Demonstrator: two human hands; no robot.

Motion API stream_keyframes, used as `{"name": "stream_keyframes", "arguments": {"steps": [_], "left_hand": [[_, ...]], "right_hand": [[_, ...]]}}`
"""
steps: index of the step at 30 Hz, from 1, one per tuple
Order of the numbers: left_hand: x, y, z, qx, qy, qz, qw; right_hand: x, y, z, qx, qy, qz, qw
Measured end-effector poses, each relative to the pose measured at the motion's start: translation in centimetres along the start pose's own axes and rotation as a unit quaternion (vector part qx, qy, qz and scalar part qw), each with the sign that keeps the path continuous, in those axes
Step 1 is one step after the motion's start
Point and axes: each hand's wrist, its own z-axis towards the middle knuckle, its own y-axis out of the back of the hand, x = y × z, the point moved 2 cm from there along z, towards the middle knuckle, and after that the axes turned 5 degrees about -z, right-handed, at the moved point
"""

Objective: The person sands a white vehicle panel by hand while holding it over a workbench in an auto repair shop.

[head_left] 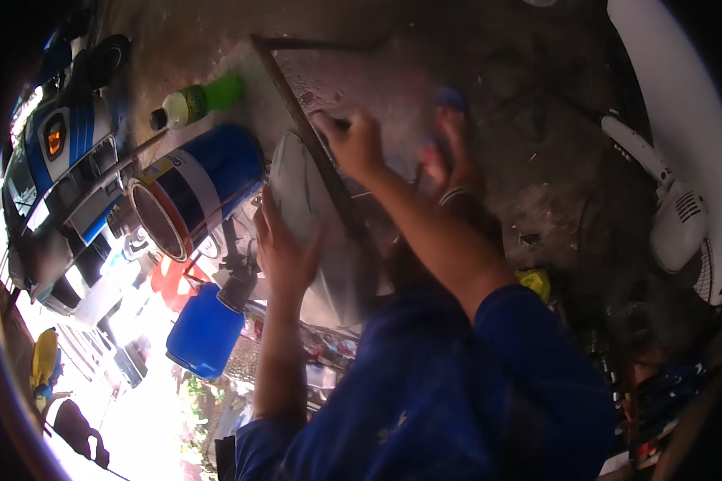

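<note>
A long grey panel [295, 180] with a rounded, tapering end stands in front of me. My left hand [285, 248] holds its left side, with fingers stretched along the edge and the thumb across the face. Beyond the panel, a thin dark metal frame [309, 128] lies on the ground. Over this frame my right hand [358, 146] is bent closed, one digit pointing left, around a small dark thing I cannot make out. Right of that hand is a smeared shape, seemingly a foot with something blue [451, 99] at its tip.
To the left lie a large blue paint can [217, 172], open end toward me, and a green-capped bottle [186, 106]. A blue jerrycan [206, 330] is nearer. Far left stands a blue and white vehicle [60, 140]. A white fan [682, 216] is at the right.
</note>
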Motion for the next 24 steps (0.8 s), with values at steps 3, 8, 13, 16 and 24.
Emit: {"name": "stream_keyframes", "arguments": {"steps": [3, 8, 13, 16, 24], "left_hand": [[-0.9, 1.4, 3.7, 0.077, 0.115, 0.044, 0.989], [-1.5, 1.3, 8.5, 0.082, 0.135, 0.128, 0.979], [-2.2, 1.3, 8.3, 0.082, 0.138, 0.074, 0.984], [-1.2, 1.9, 4.9, 0.073, 0.077, 0.038, 0.994], [1.3, 1.0, -0.7, 0.068, 0.096, -0.135, 0.984]], "right_hand": [[0.8, 4.0, -1.1, 0.111, -0.041, -0.067, 0.991], [-2.0, 10.5, -3.5, 0.076, -0.07, -0.136, 0.985], [-2.9, 12.5, -5.7, 0.109, -0.056, -0.157, 0.98], [-1.1, 11.8, -6.9, 0.133, -0.042, -0.104, 0.985], [2.1, 9.3, -6.8, 0.175, -0.045, -0.037, 0.983]]}}
